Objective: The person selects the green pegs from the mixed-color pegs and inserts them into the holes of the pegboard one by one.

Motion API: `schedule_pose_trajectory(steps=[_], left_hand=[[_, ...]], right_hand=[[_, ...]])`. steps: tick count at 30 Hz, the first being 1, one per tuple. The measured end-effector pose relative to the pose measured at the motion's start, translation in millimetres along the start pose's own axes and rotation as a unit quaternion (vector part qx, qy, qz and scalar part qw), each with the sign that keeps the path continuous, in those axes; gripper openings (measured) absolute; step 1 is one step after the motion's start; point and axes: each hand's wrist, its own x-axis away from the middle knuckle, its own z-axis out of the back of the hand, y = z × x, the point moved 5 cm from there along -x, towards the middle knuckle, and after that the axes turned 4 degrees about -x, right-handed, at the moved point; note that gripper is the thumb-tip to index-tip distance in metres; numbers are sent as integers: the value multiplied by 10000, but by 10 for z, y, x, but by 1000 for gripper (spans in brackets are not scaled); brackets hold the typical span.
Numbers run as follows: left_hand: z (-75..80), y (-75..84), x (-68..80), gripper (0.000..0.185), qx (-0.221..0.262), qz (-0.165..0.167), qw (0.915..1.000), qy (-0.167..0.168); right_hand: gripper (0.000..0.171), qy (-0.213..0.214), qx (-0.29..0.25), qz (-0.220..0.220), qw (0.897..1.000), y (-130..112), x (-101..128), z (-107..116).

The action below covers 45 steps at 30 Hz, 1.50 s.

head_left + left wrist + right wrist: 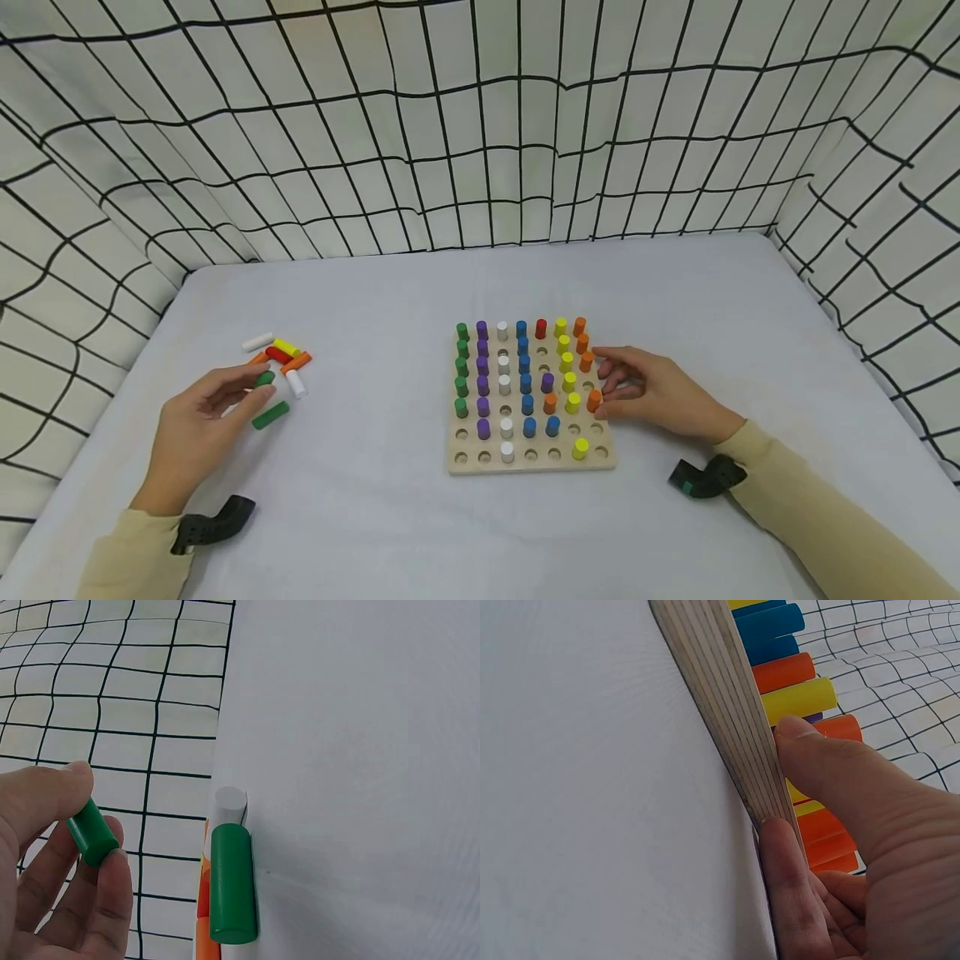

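Observation:
Thumb and fingertips of my left hand pinch a green peg above the cloth at the left. Beneath it lies a second green peg, beside a loose pile with a white peg, a red peg and an orange peg. My right hand holds the right edge of the wooden pegboard. Its thumb lies at the top rim by an orange peg, and a finger presses the side. Columns of coloured pegs stand upright in the board; several holes are bare.
A white cloth covers the table. Black-lined netting rises at the back and both sides. Another white peg and a yellow peg lie at the pile's far side. Each wrist carries a black camera mount.

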Motion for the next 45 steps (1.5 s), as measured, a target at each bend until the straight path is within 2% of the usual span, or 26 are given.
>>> schedule_pose_trajectory(steps=[6, 17, 24, 39, 45], left_hand=[[-53, 108, -11, 33, 198, -33, 9998, -58], [-190, 275, -31, 31, 323, 98, 9976, -597], [-327, 465, -59, 29, 784, -206, 9942, -707], [-542, 765, -53, 35, 1296, -713, 9832, -1071], [-612, 855, -31, 35, 1195, -803, 9832, -1124]], right_hand=[[86, 15, 1, -31, 10000, 66, 1, -3], [87, 18, 91, -18, 10000, 82, -5, 4], [85, -18, 109, -64, 9999, 71, -8, 6], [86, -5, 96, -47, 9999, 50, -8, 3], [86, 1, 117, -2, 9999, 20, -19, -8]])
